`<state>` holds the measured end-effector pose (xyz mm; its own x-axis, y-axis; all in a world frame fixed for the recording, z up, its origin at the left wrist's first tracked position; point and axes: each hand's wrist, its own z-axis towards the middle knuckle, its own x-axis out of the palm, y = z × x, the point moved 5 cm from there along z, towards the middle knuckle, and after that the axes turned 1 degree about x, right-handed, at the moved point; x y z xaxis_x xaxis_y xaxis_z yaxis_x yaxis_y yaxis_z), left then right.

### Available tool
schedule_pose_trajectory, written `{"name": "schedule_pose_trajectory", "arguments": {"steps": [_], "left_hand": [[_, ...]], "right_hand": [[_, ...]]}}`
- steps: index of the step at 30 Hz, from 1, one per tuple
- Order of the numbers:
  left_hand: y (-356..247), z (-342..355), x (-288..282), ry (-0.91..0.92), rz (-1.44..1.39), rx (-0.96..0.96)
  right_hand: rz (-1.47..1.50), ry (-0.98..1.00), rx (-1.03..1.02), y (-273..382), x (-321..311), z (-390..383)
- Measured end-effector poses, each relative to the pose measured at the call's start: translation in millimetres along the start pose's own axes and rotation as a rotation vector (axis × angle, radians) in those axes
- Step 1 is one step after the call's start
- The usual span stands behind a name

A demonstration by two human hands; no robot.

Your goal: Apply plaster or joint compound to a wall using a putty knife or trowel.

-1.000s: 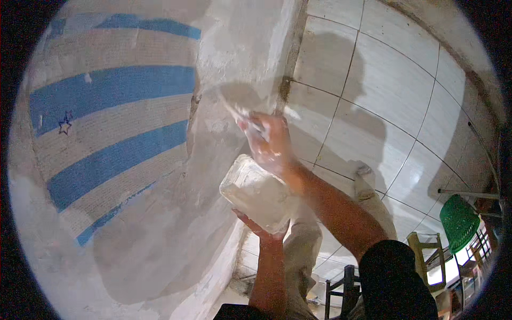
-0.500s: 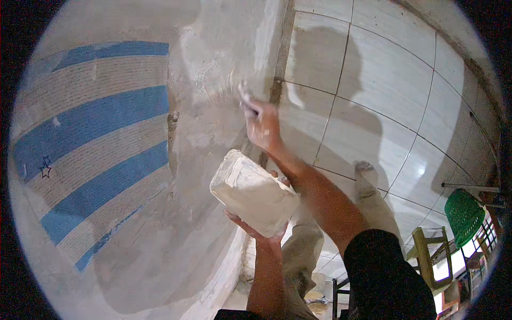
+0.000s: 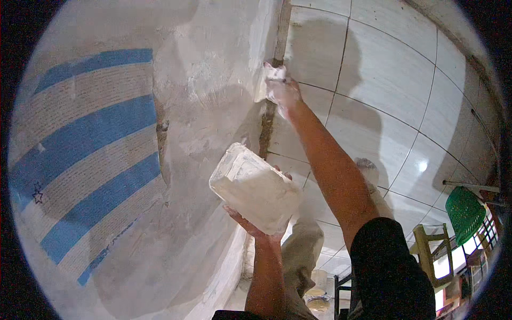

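Observation:
My left hand (image 3: 265,239) supports a shallow rectangular tub (image 3: 256,189) from below, with fingers curled around its sides. The tub is smeared with creamy white putty. My right hand (image 3: 285,95), coated in white, is closed at the foot of the grey plastered wall (image 3: 202,128), where it meets the tiled floor. A pale flat scraper (image 3: 260,89) shows beside its fingers, against the wall's lower edge; its handle is hidden by the hand.
Blue-and-white striped paper (image 3: 96,122) covers part of the wall at left. White floor tiles (image 3: 394,69) spread to the right. A green plastic chair (image 3: 464,213) and an olive stool (image 3: 424,250) stand at lower right. A round container (image 3: 318,282) is near my legs.
My right hand has moved right and slightly up, from over the wall to its bottom edge by the floor. My left hand holds the tub in nearly the same place.

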<state>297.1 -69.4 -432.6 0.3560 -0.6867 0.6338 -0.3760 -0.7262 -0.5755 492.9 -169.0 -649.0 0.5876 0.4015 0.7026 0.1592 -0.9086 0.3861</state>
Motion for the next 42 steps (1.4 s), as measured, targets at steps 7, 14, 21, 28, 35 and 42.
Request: {"name": "schedule_pose_trajectory", "arguments": {"steps": [7,14,21,28,35,42], "left_hand": [[8.3,5.2,10.3,0.122,-0.201,-0.169],[7.0,-2.3,11.6,0.005,-0.094,-0.025],[15.6,-4.4,33.2,0.391,-0.397,-0.251],[4.6,-10.6,8.9,0.243,-0.334,-0.256],[35.1,-9.7,18.9,0.259,-0.432,-0.322],[5.8,-8.0,18.8,0.176,-0.26,-0.219]], "right_hand": [[-0.394,0.037,-0.172,76.1,73.7,-92.1],[-0.319,0.11,-0.684,169.4,89.1,-97.3],[-0.933,0.258,-1.327,62.5,59.8,-128.2],[-0.965,-0.018,-0.618,91.4,26.2,-85.7],[0.094,0.29,-0.203,145.3,13.1,58.4],[-0.951,0.14,-0.972,179.5,126.4,-107.3]]}}
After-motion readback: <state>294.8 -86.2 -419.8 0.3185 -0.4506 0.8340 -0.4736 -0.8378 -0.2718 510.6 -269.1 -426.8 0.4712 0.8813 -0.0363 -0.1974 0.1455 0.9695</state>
